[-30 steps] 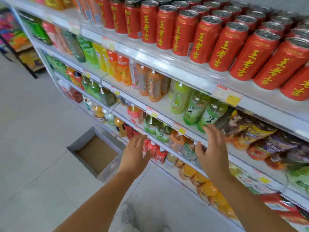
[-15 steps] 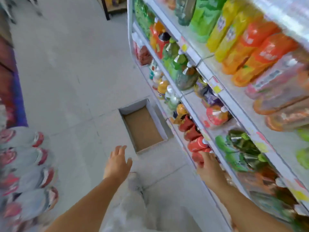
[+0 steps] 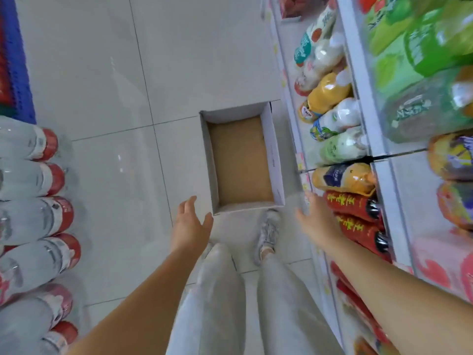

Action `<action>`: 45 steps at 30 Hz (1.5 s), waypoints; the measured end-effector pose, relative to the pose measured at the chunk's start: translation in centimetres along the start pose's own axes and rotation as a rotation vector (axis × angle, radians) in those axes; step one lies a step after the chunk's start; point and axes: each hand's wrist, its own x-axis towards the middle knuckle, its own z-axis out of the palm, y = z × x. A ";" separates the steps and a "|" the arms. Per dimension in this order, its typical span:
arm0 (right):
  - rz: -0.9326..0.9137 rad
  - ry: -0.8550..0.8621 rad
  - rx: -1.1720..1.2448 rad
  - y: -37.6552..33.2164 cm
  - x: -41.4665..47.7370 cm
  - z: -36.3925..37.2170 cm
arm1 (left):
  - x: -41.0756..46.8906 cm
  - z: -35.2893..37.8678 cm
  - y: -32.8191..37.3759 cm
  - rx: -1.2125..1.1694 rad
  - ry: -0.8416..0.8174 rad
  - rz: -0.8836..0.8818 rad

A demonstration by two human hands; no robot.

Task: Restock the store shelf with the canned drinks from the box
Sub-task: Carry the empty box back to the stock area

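1. An open rectangular cardboard box [image 3: 274,155], with white walls and a brown bottom, sits on the pale tiled floor [image 3: 102,73], just beside the base of the white store shelf [image 3: 364,98] on the right. Its bare brown bottom is in plain sight.
2. The left hand [image 3: 190,224] hovers over the floor near the box's near-left corner. Its grip is wide, with the fingers spread and relaxed, and it holds nothing.
3. The right hand [image 3: 317,221] reaches towards the shelf's lower edge, just beside the red plastic bottles with yellow lettering and black caps [image 3: 350,204]. Its grip is also wide, with straight fingers, and it holds nothing. Blur hides whether the fingers touch the shelf.
4. An orange-yellow drink bottle [image 3: 343,178] stands behind the red ones, and green bottles [image 3: 422,47] fill a higher shelf.
5. Clear water bottles with red labels [image 3: 30,178] line the left side.
6. Light grey trousers [image 3: 217,290] and a pale sneaker [image 3: 268,231] show below, the sneaker near the box's front wall.
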 end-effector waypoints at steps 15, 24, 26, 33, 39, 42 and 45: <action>0.088 -0.001 0.179 0.7 31.2 12.6 | 29.1 15.1 -3.1 -0.206 0.003 -0.119; 0.127 0.115 0.256 2.8 34.3 15.8 | 32.4 17.9 -3.5 -0.274 0.140 -0.225; 0.110 0.144 0.264 2.8 34.4 15.9 | 32.6 18.1 -3.5 -0.266 0.163 -0.227; 0.080 0.174 0.213 2.8 34.3 16.1 | 32.8 18.3 -3.5 -0.215 0.197 -0.213; 0.079 0.184 0.214 1.7 32.8 15.2 | 31.4 16.8 -3.2 -0.236 0.197 -0.195; 0.078 0.214 0.225 -0.1 30.3 13.5 | 29.2 13.8 -2.6 -0.262 0.237 -0.192; 0.068 0.217 0.265 -2.9 27.0 10.7 | 26.4 9.2 -1.8 -0.288 0.269 -0.188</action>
